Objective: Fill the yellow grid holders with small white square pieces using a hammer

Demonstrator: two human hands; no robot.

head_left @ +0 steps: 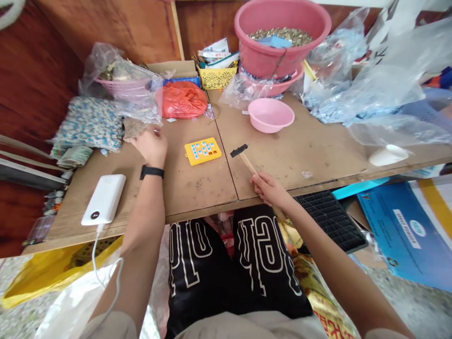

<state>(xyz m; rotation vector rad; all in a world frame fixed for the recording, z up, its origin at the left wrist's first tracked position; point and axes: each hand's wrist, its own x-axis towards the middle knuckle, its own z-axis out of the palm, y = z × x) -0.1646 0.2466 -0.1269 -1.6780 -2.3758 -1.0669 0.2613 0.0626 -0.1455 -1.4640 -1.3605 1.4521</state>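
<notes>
My right hand (270, 188) is closed around the wooden handle of a small hammer (250, 165), its black head (239, 150) low over the table. At the left, my left hand (151, 147) is beside a rough brown piece (133, 128) and the edge of a clear plastic bag. Its fingers are curled together, and whatever they may hold is hidden. Between my hands lies a yellow tray (203, 150) with several small white-and-blue pieces in its slots; a couple of slots at its right look bare.
A pink bowl (271, 115) stands behind the hammer, below a big pink tub (282, 52) of small metallic pieces. A red plastic bag (183, 100) and yellow basket (218, 77) are at the back. A white power bank (104, 199) with a cable lies front left.
</notes>
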